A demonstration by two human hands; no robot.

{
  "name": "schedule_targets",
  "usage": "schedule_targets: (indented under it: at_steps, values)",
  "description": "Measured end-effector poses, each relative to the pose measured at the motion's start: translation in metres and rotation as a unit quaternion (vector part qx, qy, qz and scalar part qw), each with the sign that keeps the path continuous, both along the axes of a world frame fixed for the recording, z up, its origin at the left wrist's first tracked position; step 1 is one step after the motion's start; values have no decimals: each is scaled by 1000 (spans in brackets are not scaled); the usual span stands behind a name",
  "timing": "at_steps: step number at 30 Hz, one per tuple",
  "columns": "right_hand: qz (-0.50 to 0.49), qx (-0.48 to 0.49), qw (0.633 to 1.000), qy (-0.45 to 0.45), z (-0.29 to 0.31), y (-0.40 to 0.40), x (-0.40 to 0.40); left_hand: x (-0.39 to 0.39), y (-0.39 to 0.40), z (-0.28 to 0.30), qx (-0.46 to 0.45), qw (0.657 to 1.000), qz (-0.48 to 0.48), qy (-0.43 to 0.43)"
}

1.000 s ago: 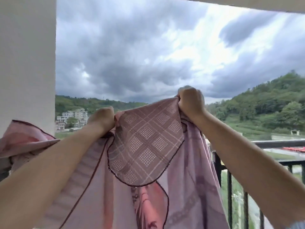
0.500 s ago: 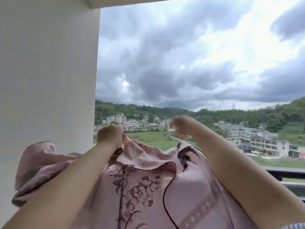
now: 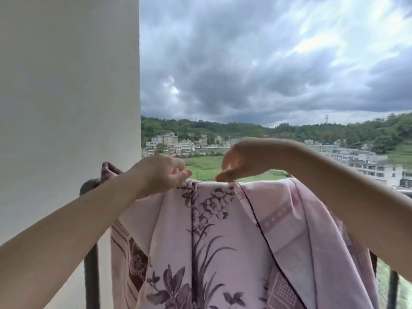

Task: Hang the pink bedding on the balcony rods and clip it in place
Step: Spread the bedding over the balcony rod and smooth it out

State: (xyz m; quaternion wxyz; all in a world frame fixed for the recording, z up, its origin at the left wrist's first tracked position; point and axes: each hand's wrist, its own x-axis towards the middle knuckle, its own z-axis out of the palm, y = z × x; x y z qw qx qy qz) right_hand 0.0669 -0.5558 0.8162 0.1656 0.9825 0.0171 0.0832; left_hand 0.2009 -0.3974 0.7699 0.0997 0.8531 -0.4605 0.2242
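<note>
1. Over the top rail of the balcony, in the head view, the bedding lies draped, its floral face toward us and its top fold running along the rail from the white wall toward the right.
2. Our left hand sits at the fold near the wall, fingers loosely curled at the cloth's top edge; we cannot tell whether they pinch it or only touch it.
3. Our right hand hovers just beside it, palm down, thumb tip meeting the fold where a dark piped hem crosses; the fingers bend down over the far side, and whether they grip cloth there is hidden.
4. We judge the step in hand to be settling and spreading the cloth along the rail, before any clipping. No clip shows in this view.
5. To do it well, we should draw the hands apart along the fold so the bunched corner by the wall flattens out.
6. The right side hangs in slanting folds, so we would pull that part further right to even the drop.
7. We should keep enough cloth on each side of the rail to balance; too much outside and it may slide off, especially under that heavy grey sky if wind comes.
8. Dark uprights show below at both edges, so the cloth should hang free of them.
</note>
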Motion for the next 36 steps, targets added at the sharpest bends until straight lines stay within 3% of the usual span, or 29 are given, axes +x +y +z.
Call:
schedule_targets:
  at_steps: [3, 7, 10, 15, 18, 21, 24, 27, 30, 32, 34, 36]
  values:
    - [-55, -44, 997, -16, -43, 13, -29, 1, 33, -21, 36, 999, -23, 14]
    - [-151, -20, 975, -161, -73, 21, -27, 7, 52, -32, 38, 998, 40, -35]
    - [-169, 27, 953, -249, -72, 18, -27, 11, 58, -40, -53, 991, 82, -88]
    - [-164, 80, 923, -339, -52, -2, -19, 24, 70, -14, -20, 997, 54, -47]
    - [-187, 77, 901, -385, -39, -13, -5, 35, 76, 11, -25, 991, 98, -87]
    - [-233, 100, 869, -425, -24, -33, 6, 53, 80, 13, -96, 977, 148, -122]
    - [-264, 178, 830, -457, -14, -50, 17, 70, 94, 6, -232, 947, 150, -161]
    - [-250, 219, 843, -422, -12, -36, 36, 69, 113, -2, -242, 931, 147, -233]
    - [-189, 181, 924, -278, -15, 6, 58, 56, 130, 1, -234, 916, 147, -290]
    - [-84, 174, 969, -153, -23, 35, 69, 47, 143, -2, -244, 911, 148, -297]
    - [26, 193, 978, -70, -39, 61, 67, 43, 156, -22, -233, 919, 97, -303]
    - [104, 144, 981, -75, -58, 73, 65, 35, 164, -50, -170, 958, 19, -232]
